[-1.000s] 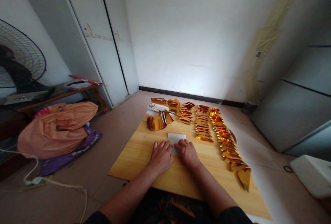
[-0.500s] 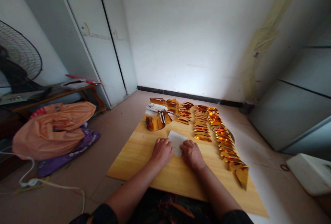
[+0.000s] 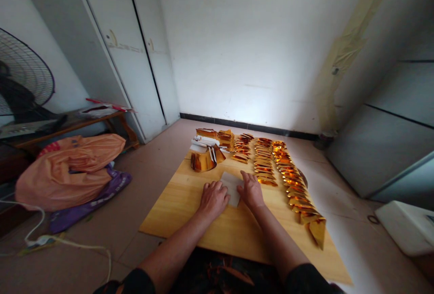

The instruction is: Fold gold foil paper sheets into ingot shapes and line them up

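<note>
A pale sheet of paper [image 3: 231, 183] lies flat on the wooden board [image 3: 179, 212]. On its left edge rests my left hand [image 3: 214, 200], fingers lying flat and slightly bent. My right hand [image 3: 251, 190] touches the sheet's right side with its fingers apart. Beyond the hands, a curved stack of gold foil sheets [image 3: 203, 160] sits at the board's far left, beside a white bundle [image 3: 205, 141]. Folded gold foil pieces stand in rows on the right: a short row [image 3: 242, 149], a middle row [image 3: 265, 163] and a long right row [image 3: 293, 185].
Left of the board, an orange bag [image 3: 68, 167] and a purple bag [image 3: 91, 203] lie on the floor near a white cable [image 3: 84, 245]. A fan [image 3: 27, 68] stands on a low wooden bench [image 3: 74, 124]. At right is a white box [image 3: 405, 228].
My right hand has moved up along the paper's right side, and its fingers have spread. My left hand has shifted slightly to the right.
</note>
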Tool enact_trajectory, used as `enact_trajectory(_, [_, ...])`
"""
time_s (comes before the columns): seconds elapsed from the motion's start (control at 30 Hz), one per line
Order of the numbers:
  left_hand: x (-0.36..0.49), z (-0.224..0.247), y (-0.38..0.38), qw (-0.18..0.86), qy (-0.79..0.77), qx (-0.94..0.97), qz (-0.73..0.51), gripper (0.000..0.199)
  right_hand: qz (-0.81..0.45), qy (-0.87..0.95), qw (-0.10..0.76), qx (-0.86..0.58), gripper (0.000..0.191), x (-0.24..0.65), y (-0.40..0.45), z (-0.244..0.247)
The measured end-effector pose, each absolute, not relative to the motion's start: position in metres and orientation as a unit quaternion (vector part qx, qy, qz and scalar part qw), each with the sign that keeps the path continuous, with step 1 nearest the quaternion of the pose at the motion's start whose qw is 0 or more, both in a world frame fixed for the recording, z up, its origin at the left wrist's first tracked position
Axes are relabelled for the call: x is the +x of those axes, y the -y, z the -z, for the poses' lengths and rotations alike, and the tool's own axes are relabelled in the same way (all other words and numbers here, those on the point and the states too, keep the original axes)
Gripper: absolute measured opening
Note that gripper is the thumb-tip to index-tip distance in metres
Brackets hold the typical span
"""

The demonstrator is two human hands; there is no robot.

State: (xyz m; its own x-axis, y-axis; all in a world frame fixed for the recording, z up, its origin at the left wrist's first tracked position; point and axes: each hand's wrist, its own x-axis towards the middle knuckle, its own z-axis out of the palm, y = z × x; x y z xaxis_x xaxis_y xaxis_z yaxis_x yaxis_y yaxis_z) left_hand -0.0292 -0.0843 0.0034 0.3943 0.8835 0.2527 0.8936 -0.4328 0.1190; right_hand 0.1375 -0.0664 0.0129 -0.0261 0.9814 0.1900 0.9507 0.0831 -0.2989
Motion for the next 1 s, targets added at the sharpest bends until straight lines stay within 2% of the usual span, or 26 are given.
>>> enact_trajectory(0.17, [-0.032,0.002,0.081,0.009,0.515,-0.845,0.143,0.017,-0.060,0.707,0.131,-0.693,0.050,0.131,0.059,-0.018])
enact_trajectory(0.43, [-0.033,0.000,0.081,-0.004,0.510,-0.847,0.147,0.017,-0.037,0.733,0.130,-0.667,0.021,0.135,0.051,-0.015])
enact_trajectory(1.0, [-0.037,0.003,0.085,0.035,0.493,-0.856,0.153,0.017,0.057,0.824,0.096,-0.555,0.016,0.131,0.079,-0.002])
